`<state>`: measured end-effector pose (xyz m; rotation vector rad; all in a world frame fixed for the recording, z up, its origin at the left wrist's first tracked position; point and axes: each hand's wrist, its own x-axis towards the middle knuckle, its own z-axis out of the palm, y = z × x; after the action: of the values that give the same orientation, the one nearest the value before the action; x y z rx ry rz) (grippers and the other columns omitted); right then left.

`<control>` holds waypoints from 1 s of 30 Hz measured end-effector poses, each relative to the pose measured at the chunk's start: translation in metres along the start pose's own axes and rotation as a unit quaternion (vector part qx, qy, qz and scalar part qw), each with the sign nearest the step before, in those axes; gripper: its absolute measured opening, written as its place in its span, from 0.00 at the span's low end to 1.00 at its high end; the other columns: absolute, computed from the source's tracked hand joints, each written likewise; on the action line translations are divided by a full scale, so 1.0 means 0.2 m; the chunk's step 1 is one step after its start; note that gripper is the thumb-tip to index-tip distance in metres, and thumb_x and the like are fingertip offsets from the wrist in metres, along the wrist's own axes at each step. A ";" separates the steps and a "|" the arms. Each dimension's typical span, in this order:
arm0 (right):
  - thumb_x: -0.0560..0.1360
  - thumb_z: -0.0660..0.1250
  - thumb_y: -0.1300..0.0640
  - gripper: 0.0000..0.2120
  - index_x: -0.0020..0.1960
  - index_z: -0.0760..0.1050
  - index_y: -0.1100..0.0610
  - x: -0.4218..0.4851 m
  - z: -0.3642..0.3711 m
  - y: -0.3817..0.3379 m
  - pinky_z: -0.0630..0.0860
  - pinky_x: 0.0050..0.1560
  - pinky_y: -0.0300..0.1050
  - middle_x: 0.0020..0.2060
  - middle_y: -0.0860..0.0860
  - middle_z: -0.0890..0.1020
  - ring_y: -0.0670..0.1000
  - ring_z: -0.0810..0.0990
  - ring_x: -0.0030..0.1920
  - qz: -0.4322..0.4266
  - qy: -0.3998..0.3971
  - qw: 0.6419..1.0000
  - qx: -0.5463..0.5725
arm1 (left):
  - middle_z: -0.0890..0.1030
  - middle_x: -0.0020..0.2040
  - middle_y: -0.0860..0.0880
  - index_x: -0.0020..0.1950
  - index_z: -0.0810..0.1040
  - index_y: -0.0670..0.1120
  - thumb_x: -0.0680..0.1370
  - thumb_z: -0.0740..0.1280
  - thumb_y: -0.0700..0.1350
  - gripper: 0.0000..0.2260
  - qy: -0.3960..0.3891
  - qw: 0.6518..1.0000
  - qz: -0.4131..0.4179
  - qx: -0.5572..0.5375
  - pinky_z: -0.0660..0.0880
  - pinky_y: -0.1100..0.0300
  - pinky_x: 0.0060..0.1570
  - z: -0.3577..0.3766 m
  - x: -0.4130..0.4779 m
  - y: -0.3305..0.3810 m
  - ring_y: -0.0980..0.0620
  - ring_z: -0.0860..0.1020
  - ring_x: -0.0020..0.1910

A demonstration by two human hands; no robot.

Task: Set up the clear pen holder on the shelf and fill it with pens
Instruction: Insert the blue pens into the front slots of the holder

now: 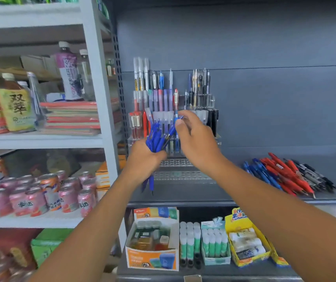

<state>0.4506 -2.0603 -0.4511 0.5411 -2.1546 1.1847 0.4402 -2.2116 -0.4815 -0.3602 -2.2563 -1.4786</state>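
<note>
1. L hand (144, 157) sat approx 7 o'clock of frame centre. Its fingers were curled tight round a bundle of blue click pens (155, 139). Pen tops fanned up toward 12 and tips poked out below the fist toward 6.
2. R hand (195, 139) was just at 3 o'clock of the L hand. Thumb & forefinger pinched the top end of a single blue pen (172, 130), which slanted down toward 7 into the bundle. The other fingers were loosely curled.
3. Clear pen holder (209, 99), tiered acrylic, stood upright at the back of the grey shelf (183, 192), at 12 o'clock from both hands & partly hidden by them. It was already part-filled: white, black & blue pens in the top rows, purple & red ones lower down, black-capped ones at its 3 o'clock side.
4. A loose pen pile (285, 176) of blue, red & black pens lay flat on the same shelf at 3 o'clock of the holder, well apart from it.
5. At 6 o'clock, on the shelf below, were glue sticks (189, 241) between an orange-white box (152, 259) & a yellow box (248, 259).
6. At 9 o'clock a white rack (95, 82) carried drink cans (40, 198), bottles (67, 72) & stacked notebooks (71, 117).
</note>
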 end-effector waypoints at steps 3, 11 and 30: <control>0.84 0.54 0.50 0.15 0.69 0.68 0.50 0.05 0.07 -0.03 0.75 0.41 0.47 0.42 0.58 0.80 0.48 0.75 0.34 0.011 -0.007 0.999 0.038 | 0.69 0.29 0.33 0.36 0.67 0.32 0.70 0.67 0.35 0.10 -0.002 1.000 0.009 0.009 0.69 0.51 0.29 0.01 0.02 -0.04 0.49 0.67 0.26; 0.85 0.53 0.55 0.15 0.70 0.67 0.50 0.13 0.15 -0.05 0.73 0.35 0.48 0.43 0.61 0.80 0.47 0.70 0.30 0.021 -0.037 0.997 0.070 | 0.69 0.30 0.33 0.37 0.66 0.33 0.70 0.67 0.32 0.09 0.008 0.999 0.039 0.000 0.67 0.54 0.29 0.03 0.05 -0.10 0.49 0.67 0.27; 0.83 0.57 0.58 0.11 0.64 0.70 0.52 0.07 0.32 0.05 0.75 0.45 0.40 0.51 0.47 0.77 0.44 0.77 0.40 -0.009 -0.135 0.991 0.018 | 0.78 0.31 0.36 0.39 0.75 0.32 0.69 0.70 0.33 0.05 0.012 0.997 -0.023 -0.075 0.76 0.46 0.33 0.11 -0.01 -0.32 0.45 0.76 0.29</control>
<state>0.4146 -2.1115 -0.4734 0.7724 -2.3500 1.2008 0.4108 -2.2178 -0.5420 -0.3365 -2.1546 -1.6717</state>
